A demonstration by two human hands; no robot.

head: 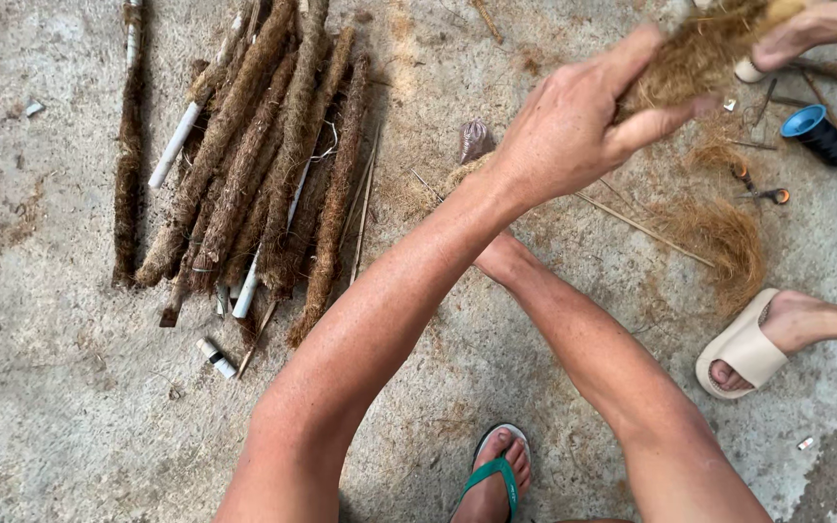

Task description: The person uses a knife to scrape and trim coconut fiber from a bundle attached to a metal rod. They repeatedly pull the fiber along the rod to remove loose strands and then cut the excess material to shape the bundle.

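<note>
Coconut-fibre wad (pixel 695 53) sits at the far right of the scene, raised above the concrete floor (pixel 60 407). The person's left hand (pixel 573 126) reaches across from the near centre and pinches the wad between thumb and fingers, so this grip is clenched on the fibre. The crossing forearm hides the person's right hand; only its arm shows, running under the left one, so whether that grip is clenched or released cannot be told. Another person's hand (pixel 816 24) enters at the far right corner and holds the other end of the same wad, which keeps the loose fibre stretched between two holds rather than sagging.

Fibre-wrapped poles (pixel 263 165) lie in a bundle at the far left, roughly parallel, with white pipe ends showing at the near tips; stacking them side by side keeps them from rolling. One separate pole (pixel 130 145) lies just left of the bundle.

A loose fibre heap (pixel 724 232) rests on the floor to the right, beneath the raised wad. A blue-capped dark spool (pixel 819 134) and small scissors (pixel 762 194) lie near it. Thin sticks (pixel 641 228) lie between heap and bundle. A beige slide sandal (pixel 743 347) on another person's foot and a green flip-flop (pixel 496 475) on the wearer's foot stand nearest.
</note>
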